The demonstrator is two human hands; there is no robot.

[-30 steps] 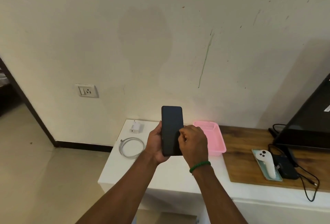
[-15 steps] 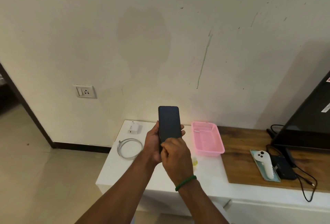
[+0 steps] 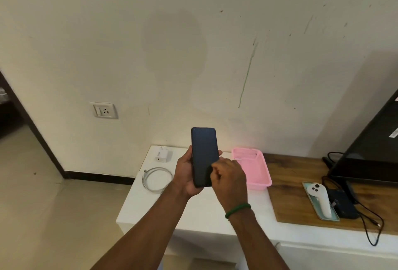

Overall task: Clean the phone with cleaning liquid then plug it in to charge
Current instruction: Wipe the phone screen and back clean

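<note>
While my left hand (image 3: pixel 185 176) wraps its fingers and thumb round the edges of the phone (image 3: pixel 203 151), holding it upright in the air above the white table (image 3: pixel 204 216) with its dark screen towards me, my right hand (image 3: pixel 230 180) has its fingers curled in a bunch against the lower right of the glass. Whether they pinch a cloth or wipe I cannot tell, since the knuckles hide it. I judge I am in the wiping part of the job. No bottle of cleaning liquid shows anywhere, so I cannot say whether liquid has gone on. All the charging is left to do: the white adapter (image 3: pixel 163 155) and the coiled white cable (image 3: pixel 158 178) lie apart on the far left of the table, neither joined to the other nor to the phone, and the wall socket (image 3: pixel 104 110) stands empty. As for writing, the adapter bears faint grey lettering too small to read, and a sticker (image 3: pixel 395 133) on the television (image 3: pixel 370 147) at the right edge is likewise unreadable.
</note>
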